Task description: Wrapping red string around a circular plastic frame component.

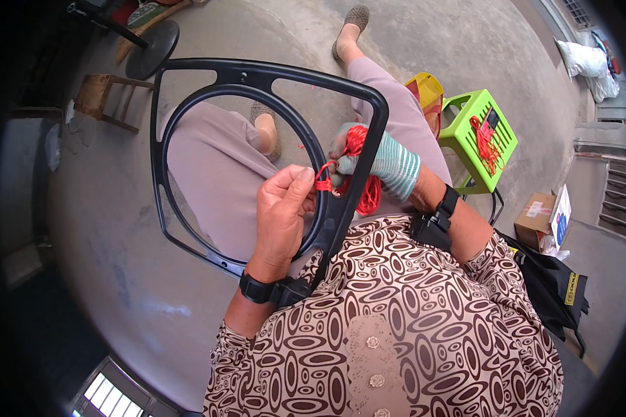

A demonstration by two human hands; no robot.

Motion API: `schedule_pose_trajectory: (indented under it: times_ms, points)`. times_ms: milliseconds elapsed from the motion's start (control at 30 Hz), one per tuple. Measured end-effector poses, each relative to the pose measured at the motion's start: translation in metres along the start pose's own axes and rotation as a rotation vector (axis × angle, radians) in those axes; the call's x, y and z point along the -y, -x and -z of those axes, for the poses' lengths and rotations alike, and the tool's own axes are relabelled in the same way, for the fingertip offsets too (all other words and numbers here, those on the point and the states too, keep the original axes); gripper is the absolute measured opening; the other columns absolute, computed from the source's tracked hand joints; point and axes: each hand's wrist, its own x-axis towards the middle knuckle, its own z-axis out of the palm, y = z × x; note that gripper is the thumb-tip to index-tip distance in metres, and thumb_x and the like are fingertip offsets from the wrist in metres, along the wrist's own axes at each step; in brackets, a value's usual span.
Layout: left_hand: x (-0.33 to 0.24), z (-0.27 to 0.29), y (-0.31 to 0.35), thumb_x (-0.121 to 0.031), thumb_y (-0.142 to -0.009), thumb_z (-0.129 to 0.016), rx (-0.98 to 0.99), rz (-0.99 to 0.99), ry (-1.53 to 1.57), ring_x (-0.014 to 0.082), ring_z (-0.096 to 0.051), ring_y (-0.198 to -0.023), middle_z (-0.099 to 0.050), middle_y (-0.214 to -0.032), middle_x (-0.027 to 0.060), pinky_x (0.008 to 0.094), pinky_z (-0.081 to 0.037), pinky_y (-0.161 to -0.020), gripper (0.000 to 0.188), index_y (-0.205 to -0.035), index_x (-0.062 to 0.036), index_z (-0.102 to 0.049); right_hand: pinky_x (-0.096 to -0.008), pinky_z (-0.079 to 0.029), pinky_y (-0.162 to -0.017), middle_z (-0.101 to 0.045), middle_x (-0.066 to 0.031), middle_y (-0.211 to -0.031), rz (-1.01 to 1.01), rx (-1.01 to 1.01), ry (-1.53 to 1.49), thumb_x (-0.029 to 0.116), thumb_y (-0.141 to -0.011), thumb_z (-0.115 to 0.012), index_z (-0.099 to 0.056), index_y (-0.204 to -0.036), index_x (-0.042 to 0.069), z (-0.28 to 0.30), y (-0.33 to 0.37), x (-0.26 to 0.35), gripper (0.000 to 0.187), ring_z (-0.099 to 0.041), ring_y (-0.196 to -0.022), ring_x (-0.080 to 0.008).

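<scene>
A black frame (226, 74) with a round ring inside it stands tilted over my lap. Red cord (323, 185) is wound several turns around the right side of the ring. My left hand (279, 208), bare, grips the ring there, its thumb and forefinger pinched beside the turns. On the right, my right hand (389, 163) wears a striped grey-green glove and is closed on a red cord bundle (355, 140), partly behind the frame's side bar. A strand runs from it to the ring. More of the bundle hangs below the glove; some fingertips are hidden.
To the right stands a green plastic stool (476, 139) with red cord and a small dark item on it. A yellow-red bag (426, 97) is beside it. Farther right are a cardboard box (535, 212) and a black bag (553, 292). A wooden stool (94, 96) stands left.
</scene>
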Motion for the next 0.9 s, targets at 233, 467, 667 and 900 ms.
schedule_pose_trajectory:
  times_ms: [233, 467, 667, 900]
  points:
    - [0.001, -0.002, 0.0, -0.008, -0.095, -0.059, -0.008, -0.009, -0.048, 0.0083, -0.061, -0.074, -0.066, -0.086, 0.0042, 0.0216, -0.049, -0.069, 0.007, -0.094, -0.001, -0.061, -0.0325, -0.058, -0.078, -0.066, -0.0088, -0.1, 0.126, 0.003, -0.114, 0.006, -0.081, -0.074, -0.058, -0.104, 0.001, 0.014, 0.002, -0.009, 0.029, -0.068, -0.084, -0.0185]
    - [-0.003, -0.011, 0.0, -0.009, -0.093, -0.063, -0.023, -0.006, -0.017, 0.0039, -0.058, -0.065, -0.065, -0.08, 0.0006, 0.0177, -0.045, -0.059, 0.007, -0.093, -0.0023, -0.062, -0.029, -0.056, -0.072, -0.068, -0.0066, -0.09, 0.072, -0.053, 0.186, 0.01, -0.081, -0.075, -0.06, -0.102, 0.002, 0.022, 0.021, -0.003, 0.027, -0.067, -0.076, -0.015]
    - [-0.001, -0.009, -0.002, -0.009, -0.094, -0.062, -0.022, 0.008, 0.015, 0.0049, -0.06, -0.065, -0.065, -0.08, 0.0014, 0.018, -0.047, -0.057, 0.006, -0.094, -0.0024, -0.062, -0.0274, -0.055, -0.069, -0.069, -0.0047, -0.086, 0.056, -0.062, 0.328, 0.011, -0.08, -0.075, -0.062, -0.107, 0.001, 0.016, 0.025, -0.004, 0.032, -0.064, -0.075, -0.0123]
    - [-0.001, -0.01, -0.002, -0.009, -0.093, -0.063, -0.008, 0.068, 0.087, 0.007, -0.063, -0.067, -0.067, -0.083, 0.0028, 0.0191, -0.051, -0.059, 0.007, -0.095, -0.0023, -0.062, -0.0272, -0.051, -0.071, -0.063, -0.0017, -0.081, 0.354, -0.381, 0.76, 0.01, -0.08, -0.074, -0.063, -0.093, 0.004, 0.012, 0.02, 0.0, 0.019, -0.06, -0.077, -0.0102]
